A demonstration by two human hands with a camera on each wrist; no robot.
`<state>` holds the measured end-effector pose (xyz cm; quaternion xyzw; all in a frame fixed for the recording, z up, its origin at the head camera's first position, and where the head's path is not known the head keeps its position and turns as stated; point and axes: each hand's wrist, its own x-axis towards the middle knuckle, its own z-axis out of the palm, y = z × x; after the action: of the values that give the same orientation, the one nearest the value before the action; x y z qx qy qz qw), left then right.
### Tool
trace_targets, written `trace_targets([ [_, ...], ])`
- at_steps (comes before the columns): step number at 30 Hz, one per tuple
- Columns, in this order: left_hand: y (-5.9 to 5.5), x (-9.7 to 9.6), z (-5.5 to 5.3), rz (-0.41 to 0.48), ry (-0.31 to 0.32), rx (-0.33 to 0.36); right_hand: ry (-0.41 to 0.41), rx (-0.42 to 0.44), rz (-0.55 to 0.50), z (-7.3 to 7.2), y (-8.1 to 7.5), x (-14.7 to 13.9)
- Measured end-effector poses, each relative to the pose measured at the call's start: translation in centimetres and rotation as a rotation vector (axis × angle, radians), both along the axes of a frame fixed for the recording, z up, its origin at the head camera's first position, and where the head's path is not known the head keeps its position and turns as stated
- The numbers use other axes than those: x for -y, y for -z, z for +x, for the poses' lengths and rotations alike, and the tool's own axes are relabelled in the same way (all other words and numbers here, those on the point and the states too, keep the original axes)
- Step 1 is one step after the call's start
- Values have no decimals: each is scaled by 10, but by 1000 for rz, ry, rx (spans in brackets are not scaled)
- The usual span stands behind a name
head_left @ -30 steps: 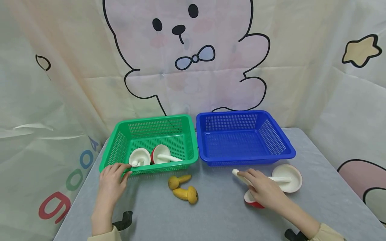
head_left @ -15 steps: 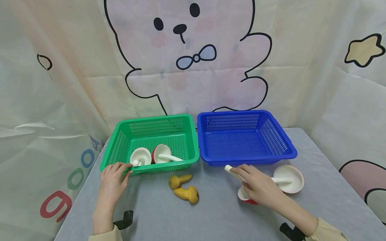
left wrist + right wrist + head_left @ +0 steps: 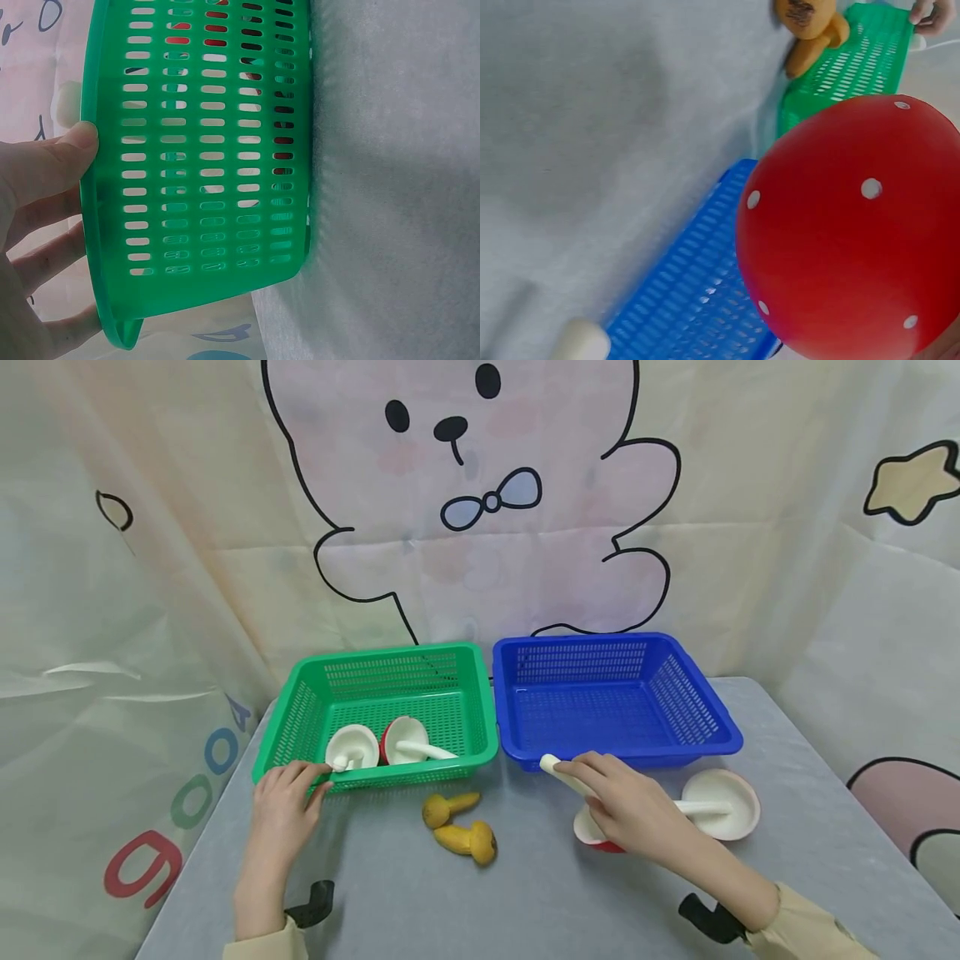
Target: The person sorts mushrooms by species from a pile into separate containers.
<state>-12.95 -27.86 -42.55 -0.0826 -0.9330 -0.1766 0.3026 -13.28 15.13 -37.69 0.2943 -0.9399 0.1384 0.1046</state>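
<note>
My left hand (image 3: 285,806) grips the near left rim of a green basket (image 3: 483,718); in the left wrist view its thumb (image 3: 79,139) presses on the rim. Two toy mushrooms with white stems lie inside, one near my fingertips (image 3: 351,745), the other mushroom (image 3: 405,735) to its right. My right hand (image 3: 633,806) holds a toy mushroom by its white stem (image 3: 562,772), just in front of the blue basket (image 3: 618,752). The right wrist view shows that mushroom's red cap (image 3: 847,232) with white dots up close.
Another white-stemmed mushroom (image 3: 726,810) lies on the grey table beyond my right wrist, partly hidden by it. Two yellow mushrooms, one behind (image 3: 437,810) and one in front (image 3: 468,842), lie between my hands. A printed curtain (image 3: 480,568) hangs behind the baskets.
My right hand has moved left and a little away from me with the mushroom, up to the blue basket's near side. The left hand keeps its hold on the green rim.
</note>
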Motion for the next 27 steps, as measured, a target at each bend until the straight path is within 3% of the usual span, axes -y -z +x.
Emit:
trace_targets([
  [18,-1,0,0,-3,-6,-3,-68,-22,-90,-11,-34,38],
  [27,0,0,0,-1,-2,-9,-120,-25,-147,-27,-48,58],
])
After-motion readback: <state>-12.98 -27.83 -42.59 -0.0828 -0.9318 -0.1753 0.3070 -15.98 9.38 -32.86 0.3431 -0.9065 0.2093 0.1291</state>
